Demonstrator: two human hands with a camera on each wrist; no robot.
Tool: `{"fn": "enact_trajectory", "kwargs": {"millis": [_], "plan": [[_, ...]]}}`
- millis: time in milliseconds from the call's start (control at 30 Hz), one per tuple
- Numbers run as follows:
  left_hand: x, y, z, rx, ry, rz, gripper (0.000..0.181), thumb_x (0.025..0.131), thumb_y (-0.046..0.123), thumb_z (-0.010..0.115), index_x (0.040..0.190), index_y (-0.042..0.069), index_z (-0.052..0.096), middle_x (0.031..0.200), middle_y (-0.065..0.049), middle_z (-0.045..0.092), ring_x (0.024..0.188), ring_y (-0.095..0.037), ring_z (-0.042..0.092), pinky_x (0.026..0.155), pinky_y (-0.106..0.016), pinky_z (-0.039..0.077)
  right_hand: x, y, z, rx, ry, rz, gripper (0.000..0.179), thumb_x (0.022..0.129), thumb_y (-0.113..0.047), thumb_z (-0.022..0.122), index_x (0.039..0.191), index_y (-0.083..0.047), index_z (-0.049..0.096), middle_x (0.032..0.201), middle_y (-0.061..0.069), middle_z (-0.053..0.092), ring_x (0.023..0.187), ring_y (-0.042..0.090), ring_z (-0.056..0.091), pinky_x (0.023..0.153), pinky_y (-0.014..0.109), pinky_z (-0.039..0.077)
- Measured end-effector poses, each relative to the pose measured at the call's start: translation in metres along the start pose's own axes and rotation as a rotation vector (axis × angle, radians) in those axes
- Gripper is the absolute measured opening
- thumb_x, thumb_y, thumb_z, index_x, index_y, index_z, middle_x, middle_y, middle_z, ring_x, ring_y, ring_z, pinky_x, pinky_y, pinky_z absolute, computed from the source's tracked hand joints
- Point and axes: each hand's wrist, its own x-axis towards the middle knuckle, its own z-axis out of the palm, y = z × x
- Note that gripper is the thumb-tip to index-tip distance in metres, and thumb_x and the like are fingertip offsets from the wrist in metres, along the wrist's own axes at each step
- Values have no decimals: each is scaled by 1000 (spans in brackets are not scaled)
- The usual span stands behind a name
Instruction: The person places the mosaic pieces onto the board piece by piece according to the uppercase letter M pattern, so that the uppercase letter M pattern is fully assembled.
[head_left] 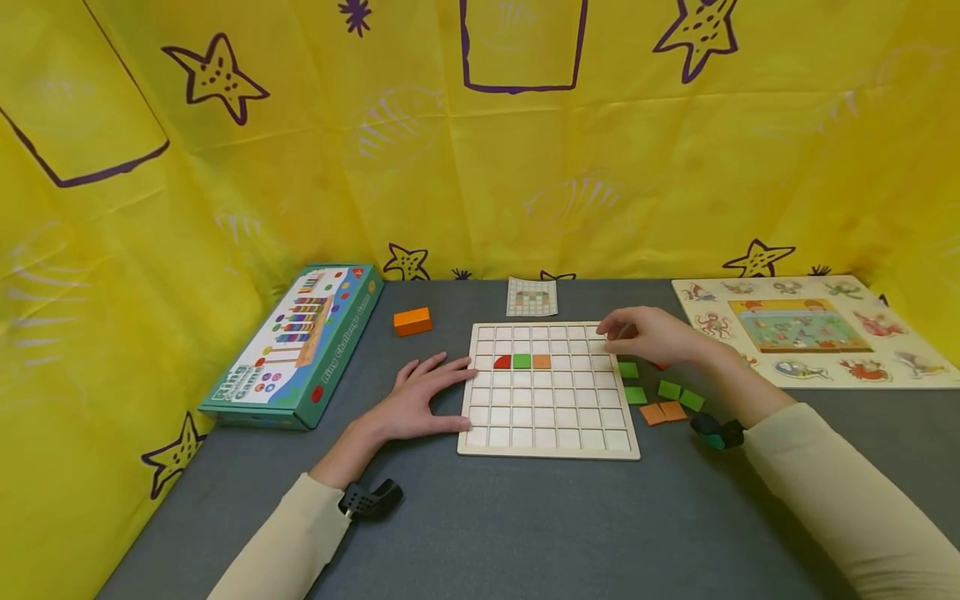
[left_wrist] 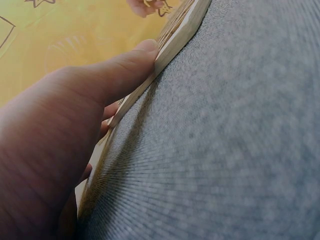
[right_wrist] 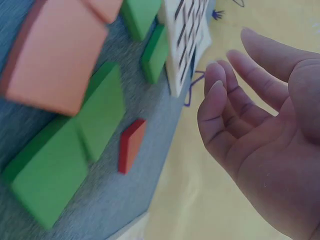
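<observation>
A pale wooden grid board (head_left: 555, 417) lies on the table. In one of its upper rows sit a red rounded piece (head_left: 502, 362), a green square (head_left: 522, 361) and an orange square (head_left: 542, 362), side by side. My left hand (head_left: 412, 404) spreads along the board's left edge, its thumb (left_wrist: 125, 70) touching the rim. Over the upper right corner hovers my right hand (head_left: 637, 333), fingers loosely bent. The right wrist view shows no piece between that hand's thumb and fingers. Right of the board lie several green squares (head_left: 670, 389), orange squares (head_left: 653, 414) and a red piece (right_wrist: 132, 146).
A small printed pattern card (head_left: 532, 297) lies behind the board. An orange block (head_left: 413, 322) and a boxed ring game (head_left: 292, 350) are at left. On the right lies a sea-animal puzzle board (head_left: 817, 333). Yellow patterned cloth (head_left: 480, 183) hangs behind the table.
</observation>
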Motion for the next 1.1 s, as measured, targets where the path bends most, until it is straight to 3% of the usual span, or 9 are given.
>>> {"fn": "enact_trajectory", "kwargs": {"millis": [533, 833, 1100], "plan": [[-1, 2, -2, -20, 4, 14, 77, 88, 57, 72, 154, 25, 47, 163, 2, 32, 151, -33, 14, 113, -63, 3, -20, 21, -1, 8, -7, 16, 33, 97, -14, 70, 123, 7, 64, 112, 14, 67, 98, 30, 66, 80, 43, 54], [-1, 2, -2, -19, 0, 9, 78, 88, 59, 71, 154, 25, 46, 163, 3, 32, 151, -34, 14, 113, -64, 3, -20, 25, 5, -10, -58, 36, 28, 94, -13, 73, 117, 3, 68, 103, 4, 69, 92, 22, 63, 80, 41, 52], [-1, 2, -2, -19, -9, 2, 79, 88, 60, 70, 155, 26, 45, 163, 4, 31, 151, -32, 13, 113, -63, 2, -19, 26, 9, -40, -82, 32, 24, 93, -12, 74, 113, 2, 69, 101, 6, 67, 87, 20, 61, 77, 38, 52]]}}
